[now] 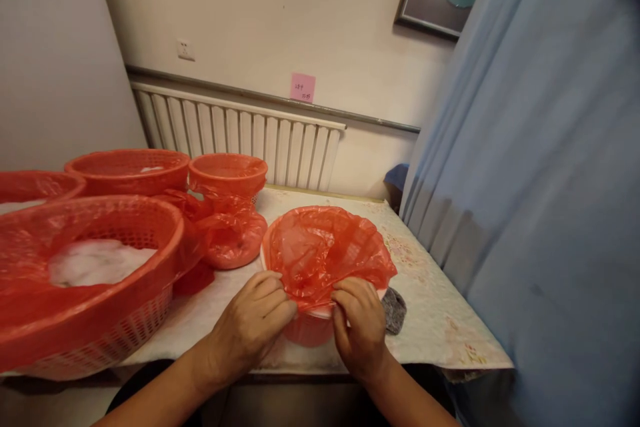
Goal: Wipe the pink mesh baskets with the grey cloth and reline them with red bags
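A thin red plastic bag (325, 250) lines a small bucket (307, 330) near the table's front edge, spread over its rim. My left hand (255, 317) pinches the bag's edge at the near left of the rim. On the near right, my right hand (361, 323) has its fingers closed on the same bag edge. Between the two hands a strip of pale rim shows under the bag. A grey fuzzy cloth-like piece (395, 311) lies on the table just right of the bucket, beside my right hand.
Red plastic baskets lined with red bags crowd the left; the nearest basket (150, 320) holds white fluffy material (100, 261). A smaller red container (235, 253) with a bag stands between. A radiator (240, 130) runs behind the table (435, 300). A blue curtain (545, 180) hangs at right.
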Demonstrator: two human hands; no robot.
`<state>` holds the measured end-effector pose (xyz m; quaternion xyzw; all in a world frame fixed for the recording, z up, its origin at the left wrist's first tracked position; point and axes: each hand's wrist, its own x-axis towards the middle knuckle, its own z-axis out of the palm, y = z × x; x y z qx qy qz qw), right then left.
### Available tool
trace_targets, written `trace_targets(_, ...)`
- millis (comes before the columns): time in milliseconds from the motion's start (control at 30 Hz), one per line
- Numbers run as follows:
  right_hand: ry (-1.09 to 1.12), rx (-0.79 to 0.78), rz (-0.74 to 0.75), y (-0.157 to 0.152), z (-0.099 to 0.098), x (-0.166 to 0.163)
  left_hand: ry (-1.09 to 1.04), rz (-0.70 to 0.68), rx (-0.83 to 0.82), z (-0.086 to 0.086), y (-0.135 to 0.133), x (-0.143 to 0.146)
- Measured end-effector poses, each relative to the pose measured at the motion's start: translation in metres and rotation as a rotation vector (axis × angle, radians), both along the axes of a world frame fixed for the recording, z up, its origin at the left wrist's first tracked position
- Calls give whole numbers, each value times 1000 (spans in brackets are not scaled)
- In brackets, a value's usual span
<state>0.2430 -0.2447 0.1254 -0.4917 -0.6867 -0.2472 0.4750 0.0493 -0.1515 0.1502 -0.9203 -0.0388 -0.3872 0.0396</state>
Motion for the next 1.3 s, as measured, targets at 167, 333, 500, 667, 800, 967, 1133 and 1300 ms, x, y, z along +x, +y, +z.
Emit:
trace_targets(167, 8, 4, 66, -4, 3, 11, 48, 27, -29, -7, 14, -5)
trace_targets(333, -127, 15, 14, -7, 12, 22, 76, 108, -13, -13, 25, -10)
trace_targets(500, -263, -81, 94, -21, 15, 32, 20, 161, -6, -25, 31, -17)
trace_targets(667, -240, -144, 31, -40, -9, 44, -42, 213, -51, -43, 32, -13)
trace_targets(800, -198, -116, -63, -43, -32, 54, -70, 219, -100, -55, 31, -3)
trace_targets(967, -130, -120, -133, -28, -51, 59, -113, 230, -240, -64, 35, 7)
trace_targets(1133, 117, -263, -45, -20, -61, 57, -172, 229, -427, -70, 40, 4)
trace_targets(1300, 798, -626, 152, -20, -70, 73, -426, 387, -863, -65, 53, -4)
